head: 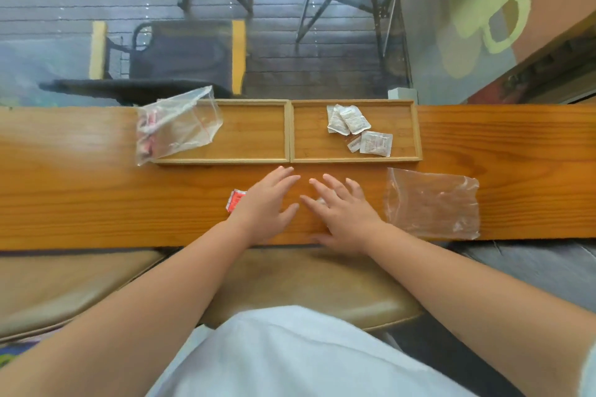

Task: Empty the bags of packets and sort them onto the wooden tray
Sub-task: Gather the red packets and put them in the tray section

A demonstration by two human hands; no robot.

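A two-part wooden tray lies at the counter's far edge. Its right half holds several white packets; its left half is bare apart from a clear bag with red packets inside, which drapes over the left rim. An empty clear bag lies flat at the right. My left hand rests flat on the counter, fingers spread, partly over a red packet. My right hand lies palm down beside it, and a small white packet shows under its fingers.
The wooden counter runs the full width, with a tan cushioned bench below it. Beyond a glass pane stand dark folding chairs. A small white box sits behind the tray's right corner.
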